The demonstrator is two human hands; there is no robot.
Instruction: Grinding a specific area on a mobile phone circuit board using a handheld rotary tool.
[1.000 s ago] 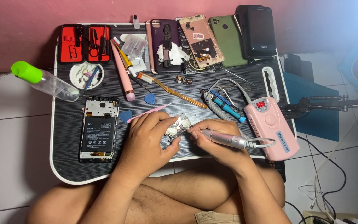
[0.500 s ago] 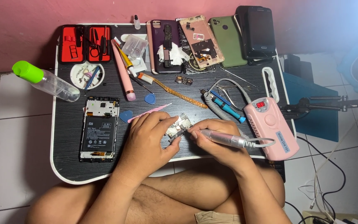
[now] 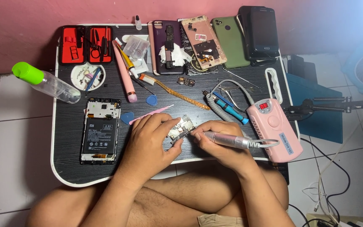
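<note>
Pink wall sits behind the black table (image 3: pixel 68 168). Nothing has moved since a moment ago. The left hand (image 3: pixel 150 141) still pinches the small circuit board (image 3: pixel 181 128) near the table's front edge. The right hand (image 3: pixel 215 141) stays wrapped around the silver grinding pen (image 3: pixel 225 140), tip on the board.

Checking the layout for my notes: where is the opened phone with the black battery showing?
In the head view, the opened phone with its black battery lies flat on the left part of the black lap table, just left of the left hand, below the round white dish.
</note>
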